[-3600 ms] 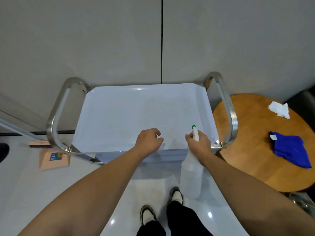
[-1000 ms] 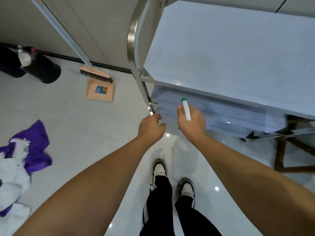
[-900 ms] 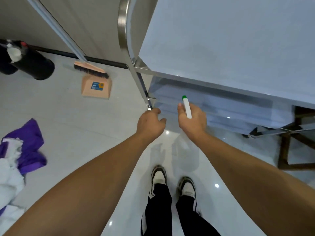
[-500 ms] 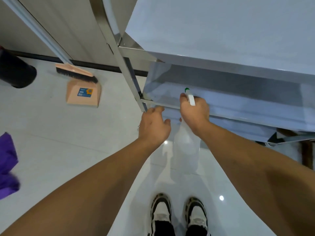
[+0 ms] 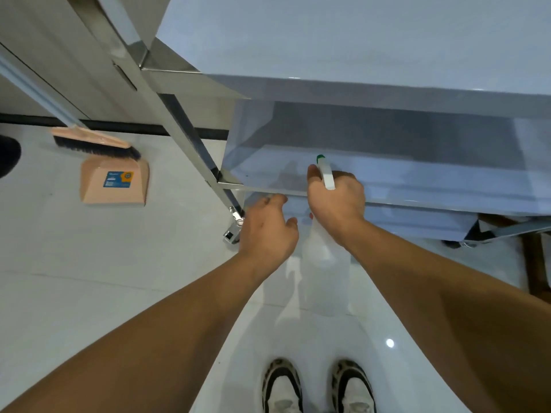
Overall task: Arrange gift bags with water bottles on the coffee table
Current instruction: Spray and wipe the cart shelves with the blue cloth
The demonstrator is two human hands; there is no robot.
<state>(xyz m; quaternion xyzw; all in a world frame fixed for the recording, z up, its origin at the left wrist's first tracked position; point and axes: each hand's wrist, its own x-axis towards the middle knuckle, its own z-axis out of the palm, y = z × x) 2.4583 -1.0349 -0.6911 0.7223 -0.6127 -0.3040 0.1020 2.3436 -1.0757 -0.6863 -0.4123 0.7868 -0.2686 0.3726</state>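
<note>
Both bare forearms reach forward and down from the bottom corners, converging toward the middle. The left hand (image 5: pixel 268 231) is held palm down with its fingers loosely bent and slightly spread, gripping nothing. The right hand (image 5: pixel 335 204) sits just beside it, a little further forward, back of the hand up, fingers curled round the neck of a spray bottle (image 5: pixel 326 263).

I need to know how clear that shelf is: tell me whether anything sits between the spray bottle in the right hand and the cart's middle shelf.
Nothing visible does. The right hand grips the spray bottle by its head just in front of the middle shelf, whose visible surface is bare. The left hand hangs beside it, lower and left.
</note>
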